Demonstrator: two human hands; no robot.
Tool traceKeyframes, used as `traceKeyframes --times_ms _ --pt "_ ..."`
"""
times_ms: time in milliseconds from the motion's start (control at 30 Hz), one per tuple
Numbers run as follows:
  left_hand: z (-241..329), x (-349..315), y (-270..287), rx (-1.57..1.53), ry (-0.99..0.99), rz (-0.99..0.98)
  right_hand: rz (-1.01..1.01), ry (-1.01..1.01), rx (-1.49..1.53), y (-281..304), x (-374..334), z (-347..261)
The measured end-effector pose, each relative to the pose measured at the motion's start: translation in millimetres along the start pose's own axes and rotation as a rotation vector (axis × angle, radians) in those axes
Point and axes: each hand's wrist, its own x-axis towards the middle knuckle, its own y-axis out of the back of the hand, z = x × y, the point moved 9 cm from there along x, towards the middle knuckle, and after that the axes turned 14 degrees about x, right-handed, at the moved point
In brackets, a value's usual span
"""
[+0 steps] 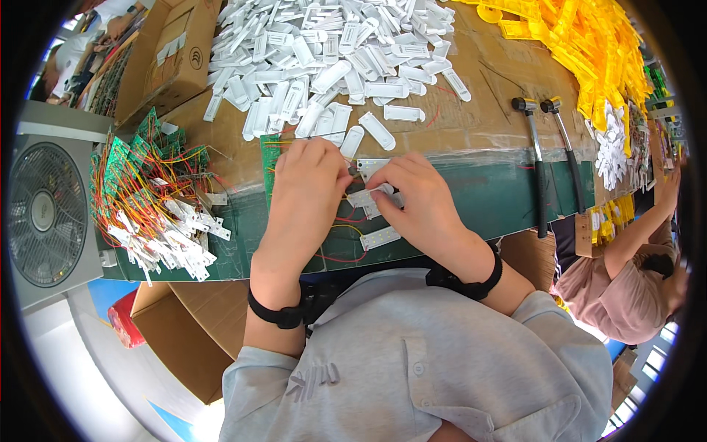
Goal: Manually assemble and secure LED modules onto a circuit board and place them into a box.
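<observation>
Left hand (pixel 305 191), its fingertips bunched together, works beside a green circuit board (pixel 269 163); whether it pinches a wire is too small to tell. Facing it, the right hand (pixel 416 195) has thumb and forefinger closed on the middle white strip (pixel 361 200). One white strip lies just above this one and another below, with thin red and yellow wires (pixel 345 259) trailing at their left, all near the front edge of the green-and-brown counter (pixel 479 191). Beyond are a heap of white plastic pieces (pixel 324 55) and, farther right, yellow ones (pixel 589 55). Two mallets (pixel 538 158) lie to the right; wired boards (pixel 118 158) are piled at left, near a grey fan (pixel 44 214).
</observation>
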Motion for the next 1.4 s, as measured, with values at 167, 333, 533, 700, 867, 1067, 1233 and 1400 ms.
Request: traceKeyframes --times_ms 167,333,533,700,867,1067,1233,1400 --pt "-23.1 -7.2 5.1 -0.324 0.218 0.116 0.035 -0.023 -0.097 4.6 2.2 9.6" --pt "-25.6 -9.5 13.9 -0.592 0.286 0.210 0.134 -0.088 -0.200 22.5 20.0 25.2" --pt "-22.2 -11.9 20.6 -0.497 0.228 0.216 0.123 -0.016 -0.347 25.2 33.7 32.8" --pt "-27.8 -15.4 15.5 -0.524 0.288 0.206 -0.036 -0.234 0.186 23.8 22.9 14.9" --pt "-26.8 -16.0 13.8 -0.467 0.299 0.175 -0.113 -0.321 0.751 13.5 12.3 10.3" --pt "-21.7 -18.4 14.1 -0.380 0.262 0.205 0.009 -0.319 0.834 2.4 6.9 23.0" --pt "-23.5 -21.2 22.0 -0.420 0.251 0.327 0.156 -0.300 0.599 6.7 6.9 27.2" --pt "-24.9 -22.8 16.8 -0.364 0.267 0.227 0.294 -0.253 0.811 1.9 7.2 28.2"
